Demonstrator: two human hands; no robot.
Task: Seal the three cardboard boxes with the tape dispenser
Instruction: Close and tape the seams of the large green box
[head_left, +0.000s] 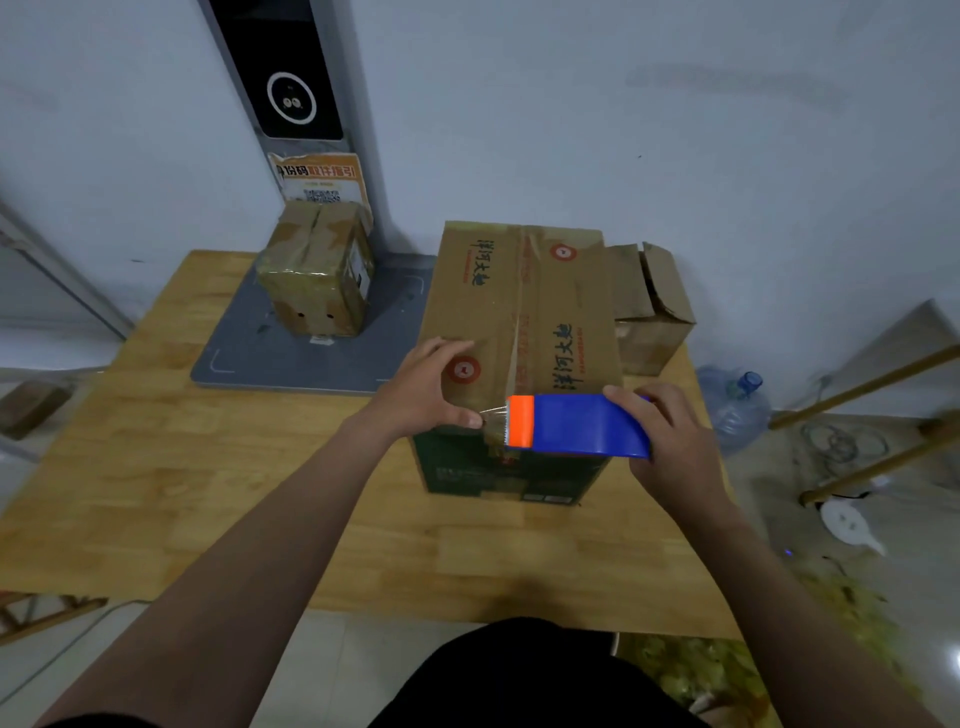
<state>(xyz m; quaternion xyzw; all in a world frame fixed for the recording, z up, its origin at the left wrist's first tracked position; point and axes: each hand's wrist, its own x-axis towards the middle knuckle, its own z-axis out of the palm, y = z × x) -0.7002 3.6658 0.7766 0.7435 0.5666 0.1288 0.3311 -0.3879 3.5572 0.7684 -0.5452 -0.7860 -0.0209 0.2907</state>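
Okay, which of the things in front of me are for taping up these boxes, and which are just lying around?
For the job: big box, under the left hand; tape dispenser in the right hand; small taped box; open box behind.
Just lying about: water jug, cables on the floor, grey pad, wall notice.
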